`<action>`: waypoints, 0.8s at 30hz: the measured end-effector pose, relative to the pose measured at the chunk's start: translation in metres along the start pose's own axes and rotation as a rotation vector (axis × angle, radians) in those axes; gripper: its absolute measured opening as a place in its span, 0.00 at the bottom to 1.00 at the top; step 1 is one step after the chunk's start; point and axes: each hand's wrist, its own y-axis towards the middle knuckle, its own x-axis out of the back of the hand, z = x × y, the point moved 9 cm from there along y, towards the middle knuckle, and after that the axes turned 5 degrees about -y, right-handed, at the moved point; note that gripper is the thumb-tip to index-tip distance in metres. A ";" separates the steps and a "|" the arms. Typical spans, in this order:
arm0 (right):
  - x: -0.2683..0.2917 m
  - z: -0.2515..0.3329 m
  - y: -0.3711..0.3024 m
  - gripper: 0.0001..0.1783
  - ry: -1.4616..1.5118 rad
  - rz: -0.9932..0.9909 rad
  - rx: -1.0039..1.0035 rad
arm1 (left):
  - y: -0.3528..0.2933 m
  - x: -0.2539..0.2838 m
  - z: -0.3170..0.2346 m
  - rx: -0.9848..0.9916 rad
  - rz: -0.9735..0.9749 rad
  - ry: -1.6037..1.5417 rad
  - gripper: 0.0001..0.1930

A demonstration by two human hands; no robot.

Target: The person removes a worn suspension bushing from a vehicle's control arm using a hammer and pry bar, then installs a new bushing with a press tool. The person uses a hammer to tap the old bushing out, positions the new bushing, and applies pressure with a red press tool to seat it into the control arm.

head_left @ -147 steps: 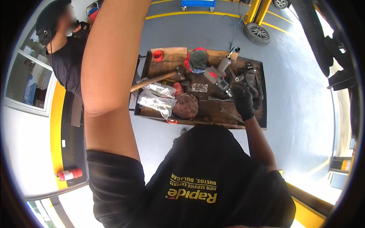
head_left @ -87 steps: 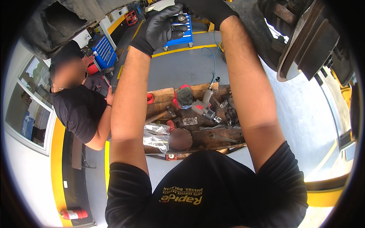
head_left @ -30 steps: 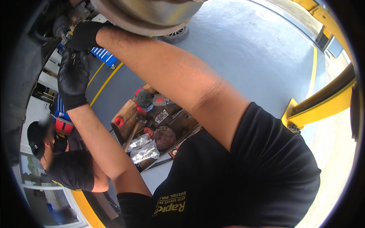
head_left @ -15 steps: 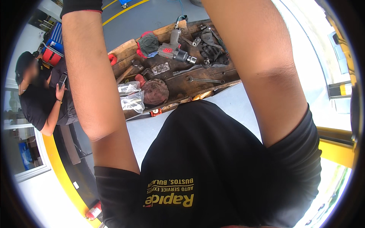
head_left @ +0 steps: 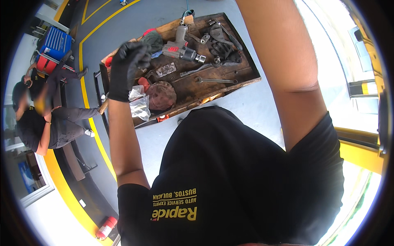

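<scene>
My left hand (head_left: 127, 69), in a black glove, is raised over the left side of a worn wooden tool tray (head_left: 193, 91). Its fingers are curled in, and whatever they may hold is hidden. My right forearm (head_left: 283, 45) stretches up past the top edge, so the right hand is out of sight. On the tray lie a grey impact wrench (head_left: 179, 50) with a socket, a ratchet (head_left: 201, 69), a combination wrench (head_left: 216, 80) and dark gloves (head_left: 223, 51). Nearest my left hand are a dark rag (head_left: 152, 41), clear plastic bags (head_left: 139, 107) and a round brown, stained thing (head_left: 162, 95).
Two people (head_left: 39, 110) sit at the left, near a blue tool cabinet (head_left: 56, 43). A red fire extinguisher (head_left: 106, 228) stands at the lower left. An air hose (head_left: 188, 6) runs up from the impact wrench. Yellow-painted metalwork (head_left: 359, 158) is at the right.
My left hand has come down into view from beyond the top edge. The tray's things appear slightly further left and higher. My right arm stays stretched upward.
</scene>
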 end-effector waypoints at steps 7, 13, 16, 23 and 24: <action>-0.205 -0.147 -0.305 0.18 0.306 0.587 -0.760 | -0.167 0.072 0.206 0.504 -0.278 0.106 0.03; -0.283 -0.171 -0.497 0.19 -0.291 0.577 -0.873 | -0.194 0.050 0.223 0.419 -0.260 0.207 0.06; -0.287 -0.170 -0.504 0.17 -0.295 0.488 -0.794 | -0.168 0.027 0.232 0.451 -0.215 0.342 0.05; -0.285 -0.180 -0.504 0.15 -0.173 0.366 -0.669 | -0.069 -0.091 0.294 0.310 0.150 0.420 0.03; -0.289 -0.186 -0.508 0.16 -0.214 0.412 -0.659 | -0.060 -0.102 0.307 0.317 0.171 0.415 0.03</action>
